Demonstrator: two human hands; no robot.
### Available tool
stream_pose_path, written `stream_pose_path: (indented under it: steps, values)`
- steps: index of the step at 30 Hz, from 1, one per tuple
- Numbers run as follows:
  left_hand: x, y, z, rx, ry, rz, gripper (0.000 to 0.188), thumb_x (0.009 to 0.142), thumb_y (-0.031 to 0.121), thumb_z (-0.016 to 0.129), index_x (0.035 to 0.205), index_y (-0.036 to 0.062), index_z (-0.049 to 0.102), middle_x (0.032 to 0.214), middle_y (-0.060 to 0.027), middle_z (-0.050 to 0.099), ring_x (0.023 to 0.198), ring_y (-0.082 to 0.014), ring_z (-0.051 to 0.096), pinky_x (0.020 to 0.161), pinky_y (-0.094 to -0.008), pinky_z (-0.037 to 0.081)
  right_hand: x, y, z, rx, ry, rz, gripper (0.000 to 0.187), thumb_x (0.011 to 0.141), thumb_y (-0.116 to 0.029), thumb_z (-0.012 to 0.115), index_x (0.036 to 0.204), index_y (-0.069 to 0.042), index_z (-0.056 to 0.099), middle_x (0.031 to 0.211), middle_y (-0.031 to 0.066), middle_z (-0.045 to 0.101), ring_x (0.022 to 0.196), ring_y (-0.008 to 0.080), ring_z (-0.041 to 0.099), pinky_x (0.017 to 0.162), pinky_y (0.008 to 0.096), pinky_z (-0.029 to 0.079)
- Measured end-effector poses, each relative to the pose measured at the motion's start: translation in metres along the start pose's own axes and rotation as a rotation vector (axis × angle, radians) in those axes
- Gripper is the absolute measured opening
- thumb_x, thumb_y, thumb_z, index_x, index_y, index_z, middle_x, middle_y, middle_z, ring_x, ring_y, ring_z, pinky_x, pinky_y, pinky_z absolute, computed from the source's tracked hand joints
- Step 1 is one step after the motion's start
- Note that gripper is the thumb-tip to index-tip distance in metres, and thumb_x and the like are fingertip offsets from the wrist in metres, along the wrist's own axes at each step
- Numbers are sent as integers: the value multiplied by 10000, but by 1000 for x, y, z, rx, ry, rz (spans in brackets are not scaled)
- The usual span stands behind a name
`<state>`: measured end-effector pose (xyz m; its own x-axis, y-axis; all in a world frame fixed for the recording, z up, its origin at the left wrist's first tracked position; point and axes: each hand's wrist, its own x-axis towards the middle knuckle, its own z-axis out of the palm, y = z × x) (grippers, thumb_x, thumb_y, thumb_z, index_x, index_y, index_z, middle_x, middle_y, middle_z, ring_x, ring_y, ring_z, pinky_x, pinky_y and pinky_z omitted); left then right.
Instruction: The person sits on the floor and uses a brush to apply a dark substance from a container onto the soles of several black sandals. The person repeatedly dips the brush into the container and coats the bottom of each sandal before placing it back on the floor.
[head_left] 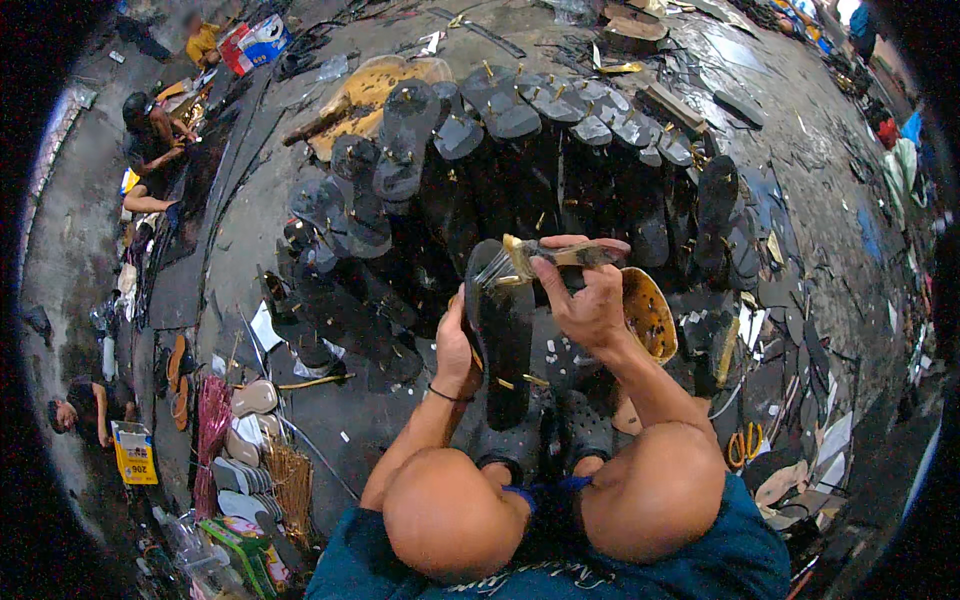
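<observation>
My left hand (455, 352) grips a black sandal sole (503, 335) by its left edge, holding it upright above my feet. A brush (605, 250) with a reddish-brown handle end lies in the closed fingers of my right hand (590, 308). Its pale, yellowish, sticky-looking tip is at the upper part of the sole, and thin glue-like strands stretch between the two. Small yellowish strips stick out of the sole lower down. Beside my right wrist stands a yellow container (648, 315) with dark smears inside.
Several dark soles (400, 150) stand in an arc before me, with a yellow smeared sheet (375, 90) behind. Orange-handled scissors (744, 445) lie at right among scraps. Bundles of pink strands (208, 440) and pale soles (255, 398) are at left. Another person (150, 135) sits far left.
</observation>
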<state>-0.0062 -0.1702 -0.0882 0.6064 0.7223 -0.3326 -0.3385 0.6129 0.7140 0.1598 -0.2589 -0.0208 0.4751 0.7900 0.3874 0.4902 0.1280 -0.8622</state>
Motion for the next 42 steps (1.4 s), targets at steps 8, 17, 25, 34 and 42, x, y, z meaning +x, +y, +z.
stream_pose_path:
  steps: [8,17,25,34,42]
  values:
    - [-19,3,45,-115,37,-39,346,1023,358,450,1120,70,617,1049,-48,662,945,-163,636,855,-305,503,6,-13,-12,-308,183,-186,134,799,-161,769,887,-101,687,916,60,690,815,220,584,782,367,429]
    - [-31,13,47,13,180,220,291,1016,283,509,1141,41,612,1055,-41,661,954,-122,623,850,-277,505,8,3,-3,44,238,128,145,864,-182,710,937,-58,699,929,113,695,851,251,649,816,353,488]
    - [-23,0,24,202,169,357,432,1032,332,449,1258,-17,566,1161,-88,643,1036,-169,615,913,-301,492,-24,23,8,349,-11,468,273,907,-210,672,1089,-7,652,1021,73,691,946,157,630,849,327,491]
    - [-135,-9,2,-271,293,-565,694,939,606,406,1330,41,509,1294,-173,564,1147,-347,573,1007,-510,435,-7,19,-39,1013,118,850,175,913,-289,669,953,-119,655,829,-39,634,682,59,537,564,230,391]
    - [-60,16,12,-24,126,-139,671,912,623,463,1259,55,542,1182,-126,608,1024,-287,616,900,-445,496,-9,9,-8,636,65,605,213,913,-203,673,1030,-26,661,918,36,683,823,118,624,744,261,493]
